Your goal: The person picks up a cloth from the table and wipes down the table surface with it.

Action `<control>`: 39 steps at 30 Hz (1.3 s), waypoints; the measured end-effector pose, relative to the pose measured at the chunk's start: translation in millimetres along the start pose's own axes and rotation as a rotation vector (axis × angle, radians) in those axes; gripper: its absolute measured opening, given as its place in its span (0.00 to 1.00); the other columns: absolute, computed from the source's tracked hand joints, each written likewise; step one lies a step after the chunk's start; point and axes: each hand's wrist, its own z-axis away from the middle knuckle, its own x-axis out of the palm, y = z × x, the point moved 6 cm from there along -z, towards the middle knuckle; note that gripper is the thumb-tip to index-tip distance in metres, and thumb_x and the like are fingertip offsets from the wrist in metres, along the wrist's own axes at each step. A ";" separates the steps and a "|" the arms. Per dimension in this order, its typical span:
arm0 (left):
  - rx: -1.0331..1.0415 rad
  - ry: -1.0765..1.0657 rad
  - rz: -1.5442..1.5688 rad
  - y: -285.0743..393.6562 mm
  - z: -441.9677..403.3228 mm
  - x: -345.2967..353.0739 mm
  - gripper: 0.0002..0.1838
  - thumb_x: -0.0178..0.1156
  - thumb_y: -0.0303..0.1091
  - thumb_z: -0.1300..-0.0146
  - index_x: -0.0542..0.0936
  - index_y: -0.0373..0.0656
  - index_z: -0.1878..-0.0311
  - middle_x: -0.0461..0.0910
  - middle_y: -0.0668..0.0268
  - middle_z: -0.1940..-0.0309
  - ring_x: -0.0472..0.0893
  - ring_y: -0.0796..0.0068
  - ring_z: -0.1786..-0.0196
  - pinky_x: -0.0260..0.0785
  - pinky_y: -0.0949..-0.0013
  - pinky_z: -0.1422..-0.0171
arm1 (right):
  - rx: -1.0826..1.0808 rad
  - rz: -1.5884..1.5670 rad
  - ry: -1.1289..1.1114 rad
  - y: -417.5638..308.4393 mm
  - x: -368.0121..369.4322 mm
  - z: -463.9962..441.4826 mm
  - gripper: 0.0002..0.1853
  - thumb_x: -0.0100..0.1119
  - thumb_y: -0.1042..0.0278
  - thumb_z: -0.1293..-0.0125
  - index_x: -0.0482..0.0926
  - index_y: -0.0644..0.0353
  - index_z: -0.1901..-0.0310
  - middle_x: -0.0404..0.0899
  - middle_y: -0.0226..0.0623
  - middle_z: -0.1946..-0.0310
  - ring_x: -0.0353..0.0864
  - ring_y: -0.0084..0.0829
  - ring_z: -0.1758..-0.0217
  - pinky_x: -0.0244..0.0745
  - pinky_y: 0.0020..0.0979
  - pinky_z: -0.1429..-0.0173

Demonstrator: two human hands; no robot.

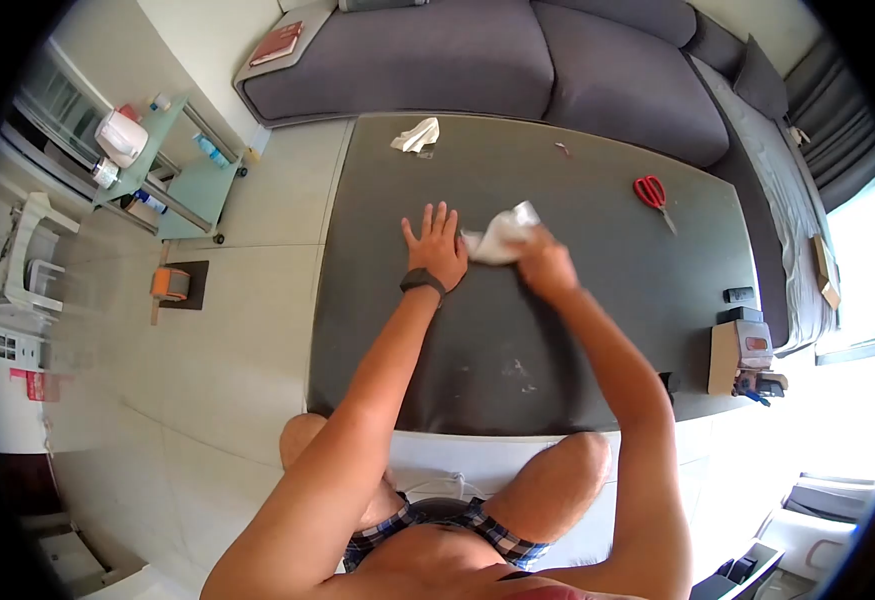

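Note:
Flat on the dark grey table [407, 370], my left hand [436, 250] has its fingers spread and nothing in it. Close beside it lies a crumpled white cloth [497, 238], with a shiny patch at its upper end. My right hand [547, 265], smeared by motion, is closed on the right side of this cloth and presses it to the table. The fingertips are partly hidden. Pale whitish smudges [519, 370] mark the tabletop nearer to me.
Another crumpled white cloth [416, 135] lies at the far left of the table. Red-handled scissors [650, 192] and a small pinkish scrap [562, 148] are farther right. A black remote [738, 295] and a box [725, 358] stand at the right edge. Behind is a grey sofa [407, 60].

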 end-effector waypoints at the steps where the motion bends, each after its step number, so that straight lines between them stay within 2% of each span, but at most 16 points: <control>1: 0.004 0.013 0.004 1.4 -1.3 -0.3 0.29 0.51 0.42 0.26 0.72 0.46 0.23 0.66 0.61 0.18 0.60 0.57 0.15 0.41 0.26 0.16 | -0.206 -0.043 -0.030 -51.5 10.6 39.9 0.21 0.61 0.71 0.35 0.87 0.42 0.42 0.79 0.48 0.34 0.84 0.51 0.37 0.83 0.47 0.36; 2: -0.011 -0.011 -0.004 1.2 -1.5 -1.0 0.30 0.52 0.43 0.26 0.72 0.47 0.23 0.66 0.62 0.19 0.60 0.57 0.15 0.41 0.26 0.16 | -0.208 -0.221 -0.204 -70.8 16.7 61.5 0.25 0.64 0.71 0.39 0.87 0.39 0.40 0.77 0.47 0.31 0.84 0.50 0.35 0.83 0.44 0.34; 4: -0.004 0.003 0.002 3.4 -0.5 -5.4 0.30 0.51 0.43 0.26 0.73 0.46 0.24 0.66 0.62 0.18 0.60 0.57 0.15 0.40 0.26 0.15 | -0.396 -0.349 -0.276 -110.1 21.0 108.7 0.27 0.69 0.74 0.42 0.89 0.34 0.42 0.75 0.42 0.27 0.81 0.47 0.30 0.83 0.42 0.31; 7: 0.001 0.020 0.008 4.3 -0.1 -6.5 0.30 0.50 0.43 0.26 0.73 0.46 0.24 0.66 0.62 0.18 0.60 0.57 0.15 0.40 0.25 0.15 | -0.554 -0.366 -0.393 -135.0 -10.8 128.8 0.25 0.68 0.78 0.43 0.90 0.42 0.44 0.78 0.35 0.29 0.79 0.46 0.28 0.82 0.41 0.30; 11: 0.005 0.028 -0.012 4.9 1.1 -3.7 0.30 0.51 0.43 0.27 0.73 0.46 0.24 0.67 0.61 0.19 0.60 0.57 0.15 0.41 0.25 0.16 | -0.525 -0.356 -0.385 -61.7 -7.9 109.4 0.26 0.70 0.78 0.46 0.91 0.42 0.45 0.77 0.38 0.28 0.79 0.46 0.28 0.80 0.41 0.30; 13: -0.008 0.023 0.017 4.3 -0.5 -5.7 0.30 0.53 0.42 0.27 0.74 0.45 0.25 0.67 0.61 0.20 0.61 0.56 0.16 0.42 0.25 0.16 | -0.279 -0.234 -0.237 -3.6 -18.5 78.4 0.25 0.64 0.80 0.41 0.90 0.44 0.43 0.77 0.45 0.29 0.79 0.48 0.29 0.78 0.40 0.27; 14: -0.011 0.020 0.015 3.7 -0.7 -6.8 0.30 0.53 0.42 0.27 0.74 0.45 0.25 0.67 0.61 0.20 0.61 0.56 0.16 0.42 0.25 0.16 | -0.066 -0.300 -0.131 27.1 -28.2 57.6 0.27 0.62 0.77 0.38 0.88 0.33 0.40 0.78 0.43 0.33 0.80 0.48 0.31 0.78 0.38 0.28; 15: -0.005 0.027 0.024 4.5 -0.1 -9.0 0.30 0.53 0.42 0.27 0.74 0.45 0.25 0.67 0.60 0.20 0.61 0.56 0.16 0.42 0.25 0.16 | -0.132 -0.078 0.017 56.6 -32.7 43.7 0.26 0.62 0.77 0.36 0.87 0.36 0.39 0.80 0.45 0.37 0.80 0.50 0.32 0.78 0.40 0.29; 17: -0.006 0.030 0.026 5.6 -1.0 -15.0 0.29 0.53 0.42 0.27 0.74 0.44 0.25 0.68 0.60 0.20 0.61 0.56 0.16 0.42 0.25 0.16 | -0.006 0.096 0.226 96.7 -55.6 20.7 0.24 0.62 0.76 0.35 0.88 0.39 0.40 0.81 0.47 0.40 0.81 0.55 0.36 0.80 0.45 0.32; 21: -0.015 -0.032 0.035 6.4 -0.3 -12.9 0.30 0.52 0.42 0.26 0.72 0.45 0.23 0.65 0.60 0.18 0.59 0.56 0.14 0.40 0.28 0.15 | 0.339 0.026 0.407 119.5 -52.3 -6.8 0.23 0.63 0.78 0.38 0.88 0.45 0.42 0.79 0.48 0.36 0.83 0.56 0.41 0.82 0.48 0.39; 25: -0.016 -0.021 0.024 6.2 -1.1 -12.8 0.30 0.52 0.42 0.25 0.72 0.45 0.23 0.64 0.60 0.18 0.58 0.56 0.14 0.40 0.27 0.15 | 0.205 0.002 0.410 75.1 -35.6 -6.7 0.23 0.65 0.78 0.39 0.89 0.44 0.44 0.80 0.52 0.36 0.84 0.56 0.41 0.82 0.48 0.36; 29: -0.020 -0.026 0.018 5.0 -1.4 -10.0 0.30 0.52 0.43 0.26 0.72 0.46 0.23 0.64 0.61 0.18 0.58 0.56 0.14 0.40 0.26 0.15 | 0.021 -0.115 0.166 -11.8 -6.9 34.2 0.22 0.63 0.76 0.38 0.90 0.40 0.46 0.78 0.53 0.34 0.85 0.57 0.43 0.84 0.46 0.37; 32: -0.004 0.011 0.018 2.7 -1.1 -3.3 0.30 0.52 0.43 0.27 0.73 0.46 0.24 0.66 0.61 0.19 0.59 0.56 0.15 0.40 0.25 0.16 | -0.151 -0.331 -0.117 -79.1 18.8 88.0 0.25 0.66 0.76 0.40 0.90 0.40 0.43 0.75 0.52 0.29 0.81 0.54 0.33 0.81 0.44 0.31; 33: 0.001 0.033 0.017 2.6 -0.7 -3.6 0.30 0.52 0.44 0.28 0.74 0.45 0.25 0.67 0.61 0.19 0.60 0.56 0.15 0.40 0.25 0.16 | -0.269 -0.397 -0.282 -105.8 17.4 105.8 0.26 0.68 0.77 0.42 0.89 0.41 0.43 0.71 0.48 0.25 0.78 0.52 0.28 0.81 0.43 0.29; 35: 0.005 0.055 0.017 3.4 -0.9 -6.5 0.30 0.53 0.43 0.28 0.74 0.45 0.25 0.68 0.61 0.20 0.60 0.56 0.15 0.41 0.25 0.16 | -0.439 -0.341 -0.314 -145.0 12.5 129.0 0.27 0.72 0.78 0.45 0.89 0.43 0.43 0.72 0.37 0.25 0.72 0.46 0.23 0.82 0.42 0.30; 39: -0.025 -0.014 0.004 4.5 -0.2 -6.1 0.30 0.52 0.43 0.27 0.72 0.48 0.23 0.65 0.63 0.18 0.59 0.58 0.14 0.40 0.26 0.15 | -0.600 -0.346 -0.359 -126.8 0.8 110.2 0.29 0.71 0.80 0.49 0.89 0.46 0.42 0.72 0.37 0.25 0.73 0.44 0.23 0.82 0.41 0.30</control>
